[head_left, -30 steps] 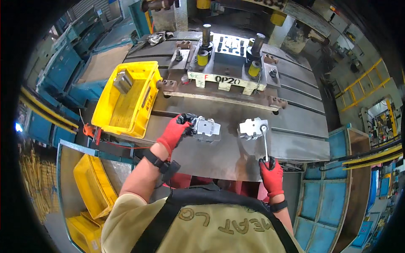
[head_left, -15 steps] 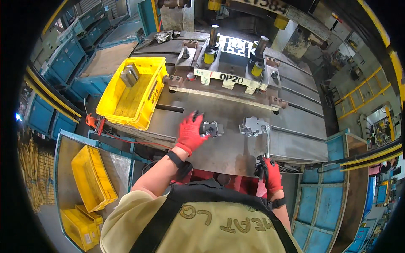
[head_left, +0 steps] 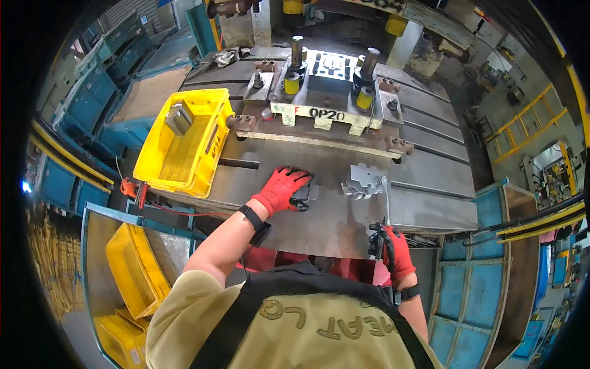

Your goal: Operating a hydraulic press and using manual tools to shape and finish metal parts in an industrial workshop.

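Note:
My left hand (head_left: 284,190), in a red glove with black fingertips, lies over a small group of grey metal parts (head_left: 313,192). Its fingers and thumb bend round their far and near sides, and the palm hides most of them. Farther right, several stamped sheet-metal pieces (head_left: 365,177) with notched edges lie on the steel press bed (head_left: 319,227). The round flat end of a metal rod tool (head_left: 387,200) rests at their right edge. My right hand (head_left: 396,253), gloved alike, is closed round the tool's dark handle at the bed's front edge.
A yellow crate (head_left: 184,161) holding a stack of metal parts (head_left: 179,118) stands left on the bed. Behind lies a die set (head_left: 326,114) with upright guide posts. Yellow bins (head_left: 136,267) sit lower left in a blue-framed cart; a blue container (head_left: 470,277) stands right.
My left hand has come down over the small metal parts, its fingers closing round them. My right hand keeps the rod tool in nearly the same place. The whole view has shifted slightly.

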{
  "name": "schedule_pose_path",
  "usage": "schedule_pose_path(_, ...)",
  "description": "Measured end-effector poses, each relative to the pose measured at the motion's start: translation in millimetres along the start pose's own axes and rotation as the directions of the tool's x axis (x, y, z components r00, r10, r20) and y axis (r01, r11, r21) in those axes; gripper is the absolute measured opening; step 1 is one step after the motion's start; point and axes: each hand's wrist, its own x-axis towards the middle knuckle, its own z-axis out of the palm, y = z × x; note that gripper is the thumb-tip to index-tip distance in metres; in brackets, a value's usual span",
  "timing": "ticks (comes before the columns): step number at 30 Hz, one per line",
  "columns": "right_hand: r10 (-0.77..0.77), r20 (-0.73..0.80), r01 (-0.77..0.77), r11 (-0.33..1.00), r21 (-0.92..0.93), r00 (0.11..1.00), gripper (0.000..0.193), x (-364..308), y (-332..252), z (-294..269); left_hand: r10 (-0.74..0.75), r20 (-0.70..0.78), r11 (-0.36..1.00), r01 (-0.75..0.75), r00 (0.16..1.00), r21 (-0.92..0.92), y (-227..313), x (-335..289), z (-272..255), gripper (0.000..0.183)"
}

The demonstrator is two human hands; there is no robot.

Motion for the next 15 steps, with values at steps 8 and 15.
schedule_pose_path(8,-0.139,0.176,0.181,0.952,-0.249,0.974,0.018,-1,0,1,0.009,0.047,1.000,-0.008,0.999,-0.006,0,4,-11,0.078)
schedule_pose_path(15,-0.320,0.183,0.363,0.879,-0.310,0.930,0.016,-14,0,15,-0.360,-0.107,0.630,0.157,0.927,-0.760,24,31,-12,0.053)
